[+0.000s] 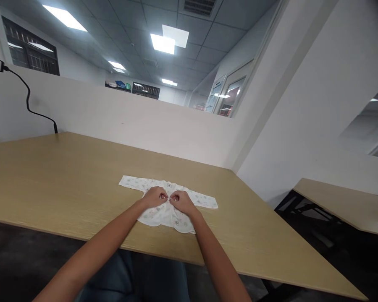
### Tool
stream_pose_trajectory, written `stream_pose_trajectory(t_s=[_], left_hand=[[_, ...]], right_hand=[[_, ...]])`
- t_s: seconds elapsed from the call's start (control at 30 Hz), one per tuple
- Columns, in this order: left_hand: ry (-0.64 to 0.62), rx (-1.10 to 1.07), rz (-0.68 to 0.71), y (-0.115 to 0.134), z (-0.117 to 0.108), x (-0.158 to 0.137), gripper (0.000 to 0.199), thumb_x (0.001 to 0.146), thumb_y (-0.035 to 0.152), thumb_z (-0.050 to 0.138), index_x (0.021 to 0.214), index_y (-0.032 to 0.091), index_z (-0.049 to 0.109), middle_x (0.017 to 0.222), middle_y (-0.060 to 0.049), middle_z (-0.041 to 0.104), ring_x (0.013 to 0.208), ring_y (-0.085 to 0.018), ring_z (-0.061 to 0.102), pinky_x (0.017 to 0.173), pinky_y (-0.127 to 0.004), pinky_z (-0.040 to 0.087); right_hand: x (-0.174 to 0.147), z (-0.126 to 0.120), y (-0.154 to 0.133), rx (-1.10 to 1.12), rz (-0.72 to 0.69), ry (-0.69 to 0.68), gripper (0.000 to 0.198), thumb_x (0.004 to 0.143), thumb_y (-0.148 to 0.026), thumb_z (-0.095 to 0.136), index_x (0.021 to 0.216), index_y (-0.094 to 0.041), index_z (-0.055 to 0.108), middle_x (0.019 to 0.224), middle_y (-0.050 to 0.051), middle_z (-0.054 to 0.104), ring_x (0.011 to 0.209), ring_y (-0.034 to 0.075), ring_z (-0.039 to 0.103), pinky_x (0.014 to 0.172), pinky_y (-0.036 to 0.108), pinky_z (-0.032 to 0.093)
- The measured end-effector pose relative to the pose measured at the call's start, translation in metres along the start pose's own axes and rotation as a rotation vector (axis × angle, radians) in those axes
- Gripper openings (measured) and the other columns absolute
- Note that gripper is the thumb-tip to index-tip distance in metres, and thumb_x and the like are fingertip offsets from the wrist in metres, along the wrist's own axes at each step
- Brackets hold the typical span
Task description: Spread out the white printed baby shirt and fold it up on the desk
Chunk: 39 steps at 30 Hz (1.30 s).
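Observation:
A small white long-sleeved baby shirt (157,217) with a faint print lies spread on the wooden table, its sleeves stretched to both sides. Over the middle of its front, my left hand (155,197) pinches the fabric from the left. My right hand (181,201) pinches it from the right, the fingertips of both hands almost meeting at the centre line. Cloth puckers around the fingertips. Whatever small fastening may lie between them is too small to make out. The hem near me hangs in loose curves on the tabletop.
The light wooden table (75,180) runs wide to both sides, its near edge by my lap. A low white partition (145,121) stands behind it. A black flexible holder (28,98) rises at the back left. Another table (343,201) stands at the right.

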<state>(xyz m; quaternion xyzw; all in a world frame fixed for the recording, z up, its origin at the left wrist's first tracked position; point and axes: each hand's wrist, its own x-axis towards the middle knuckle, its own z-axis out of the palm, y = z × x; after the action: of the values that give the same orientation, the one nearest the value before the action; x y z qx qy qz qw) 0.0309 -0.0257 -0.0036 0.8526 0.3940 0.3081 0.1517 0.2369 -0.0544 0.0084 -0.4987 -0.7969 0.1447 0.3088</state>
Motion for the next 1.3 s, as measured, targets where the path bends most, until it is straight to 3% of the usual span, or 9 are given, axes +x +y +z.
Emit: stream_pose_trajectory(t_s=[0.13,0.33,0.53,0.9,1.1,1.3], left_hand=[[-0.008,-0.044,-0.043,-0.001,0.004,0.001,0.019,0.077,0.024,0.066,0.088,0.023,0.082,0.087,-0.002,0.076,0.081,-0.016,0.066,0.072,-0.024,0.044],[-0.016,-0.086,-0.081,0.001,0.002,0.001,0.017,0.077,0.025,0.068,0.086,0.023,0.082,0.085,-0.001,0.076,0.077,-0.015,0.064,0.067,-0.023,0.041],[-0.035,-0.103,-0.072,-0.001,0.001,0.000,0.015,0.078,0.028,0.070,0.085,0.022,0.082,0.081,-0.001,0.073,0.072,-0.015,0.061,0.064,-0.024,0.039],[-0.049,-0.199,-0.068,-0.009,0.004,0.002,0.019,0.077,0.026,0.068,0.088,0.020,0.083,0.084,-0.003,0.078,0.076,-0.017,0.067,0.068,-0.024,0.043],[-0.039,-0.194,-0.058,-0.009,0.004,0.001,0.019,0.077,0.030,0.068,0.086,0.020,0.083,0.085,-0.003,0.078,0.078,-0.017,0.067,0.067,-0.024,0.044],[-0.059,-0.185,-0.090,-0.007,0.003,0.002,0.020,0.075,0.028,0.069,0.086,0.020,0.083,0.084,-0.003,0.078,0.076,-0.016,0.066,0.067,-0.024,0.044]], right_hand=[[0.000,-0.002,-0.003,0.015,0.032,0.022,0.016,0.073,-0.016,0.060,0.073,-0.015,0.076,0.069,0.004,0.072,0.067,0.016,0.061,0.065,0.025,0.042],[0.001,-0.004,-0.005,0.160,0.158,0.061,0.018,0.075,-0.028,0.065,0.070,-0.015,0.075,0.070,0.005,0.072,0.067,0.017,0.061,0.062,0.025,0.042],[0.002,0.000,-0.002,0.251,0.101,-0.012,0.025,0.081,-0.033,0.061,0.073,-0.017,0.078,0.076,0.004,0.076,0.075,0.019,0.064,0.068,0.027,0.044],[0.002,0.006,0.014,0.224,0.027,-0.029,0.013,0.073,-0.025,0.068,0.078,-0.017,0.077,0.080,0.006,0.075,0.077,0.019,0.065,0.073,0.028,0.048],[0.001,0.006,0.014,0.180,0.045,-0.029,0.014,0.073,-0.031,0.075,0.076,-0.018,0.078,0.079,0.006,0.075,0.077,0.019,0.064,0.071,0.028,0.047],[0.003,0.008,0.011,0.175,0.072,-0.010,0.013,0.072,-0.017,0.065,0.076,-0.016,0.076,0.078,0.005,0.074,0.076,0.018,0.063,0.071,0.027,0.046]])
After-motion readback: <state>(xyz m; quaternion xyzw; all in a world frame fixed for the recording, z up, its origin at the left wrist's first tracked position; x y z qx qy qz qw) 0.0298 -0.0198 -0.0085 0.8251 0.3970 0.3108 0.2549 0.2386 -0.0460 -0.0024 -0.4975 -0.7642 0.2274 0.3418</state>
